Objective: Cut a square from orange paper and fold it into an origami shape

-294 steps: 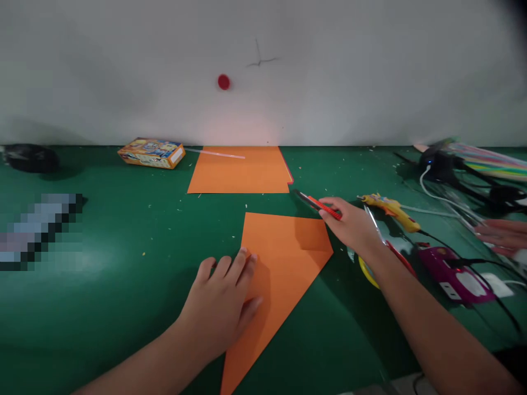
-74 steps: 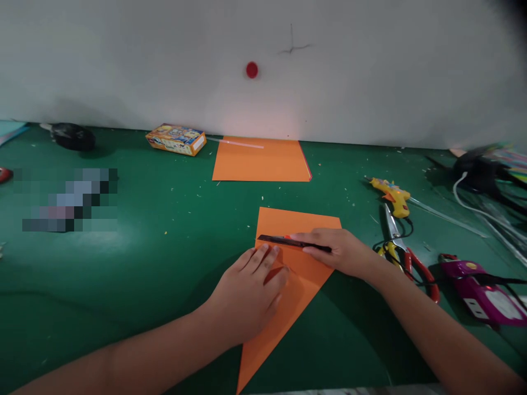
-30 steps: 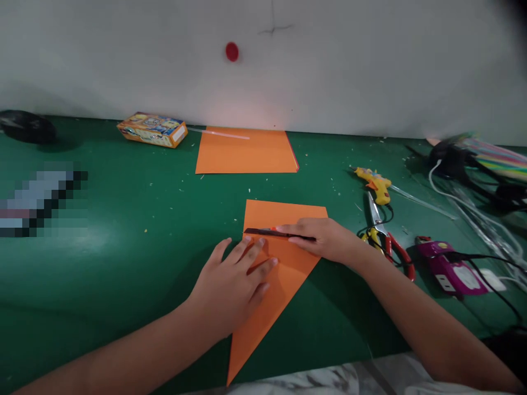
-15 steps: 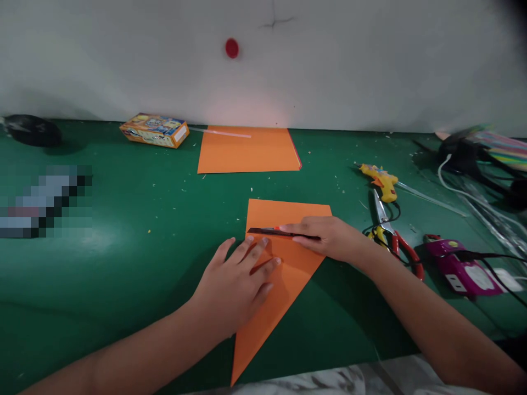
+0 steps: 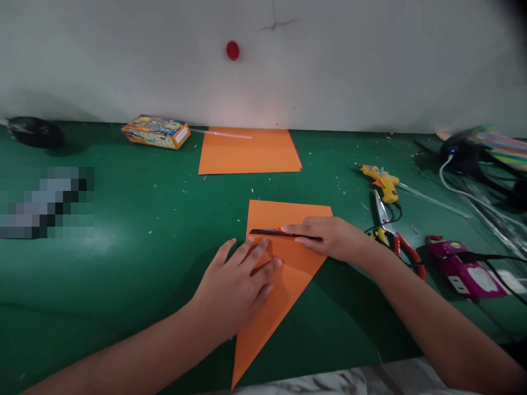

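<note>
A sheet of orange paper (image 5: 288, 280) lies on the green table, folded along a slanting edge that runs down to a point near me. My left hand (image 5: 241, 285) rests on its left part with the fingers spread, pressing it flat. Held low across the upper part of the sheet is a slim dark box cutter (image 5: 267, 232) with an orange slider, its tip toward the left edge. My right hand (image 5: 325, 236) grips it, index finger along the top. The fingertips of my left hand lie just below the cutter's tip.
Scissors (image 5: 382, 214), a yellow glue gun (image 5: 385, 182) and a purple power strip (image 5: 465, 269) with cords lie to the right. More orange paper (image 5: 251, 153) and a small box (image 5: 156, 131) stand by the wall. A black object (image 5: 36, 132) sits far left.
Both hands, the cutter and the folded paper hold almost the same positions. Only a slight shift of the whole view shows.
</note>
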`<action>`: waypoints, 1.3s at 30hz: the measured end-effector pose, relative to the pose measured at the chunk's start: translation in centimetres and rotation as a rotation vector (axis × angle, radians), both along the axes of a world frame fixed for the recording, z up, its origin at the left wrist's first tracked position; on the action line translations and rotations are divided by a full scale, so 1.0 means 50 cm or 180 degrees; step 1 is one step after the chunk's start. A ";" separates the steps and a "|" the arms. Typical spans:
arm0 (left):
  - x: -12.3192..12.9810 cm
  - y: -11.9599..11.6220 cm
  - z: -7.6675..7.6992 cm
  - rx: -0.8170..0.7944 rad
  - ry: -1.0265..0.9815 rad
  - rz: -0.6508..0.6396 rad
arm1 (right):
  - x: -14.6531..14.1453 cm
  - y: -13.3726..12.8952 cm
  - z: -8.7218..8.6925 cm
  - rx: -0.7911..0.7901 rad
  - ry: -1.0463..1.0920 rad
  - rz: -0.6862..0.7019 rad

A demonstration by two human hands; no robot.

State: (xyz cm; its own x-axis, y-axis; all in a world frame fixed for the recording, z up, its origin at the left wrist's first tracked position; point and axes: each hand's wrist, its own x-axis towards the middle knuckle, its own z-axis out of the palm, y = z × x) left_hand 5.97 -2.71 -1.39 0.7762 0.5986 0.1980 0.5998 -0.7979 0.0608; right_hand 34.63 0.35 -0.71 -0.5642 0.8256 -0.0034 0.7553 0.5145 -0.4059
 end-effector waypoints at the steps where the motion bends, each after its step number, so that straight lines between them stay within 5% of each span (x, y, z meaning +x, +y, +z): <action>1: 0.000 0.000 0.000 0.0005 0.0011 0.0000 | 0.001 0.000 0.000 0.0001 -0.0014 0.0002; 39: -0.004 0.001 -0.003 -0.0118 -0.0048 0.0051 | 0.009 0.000 0.008 -0.0023 0.0011 -0.0002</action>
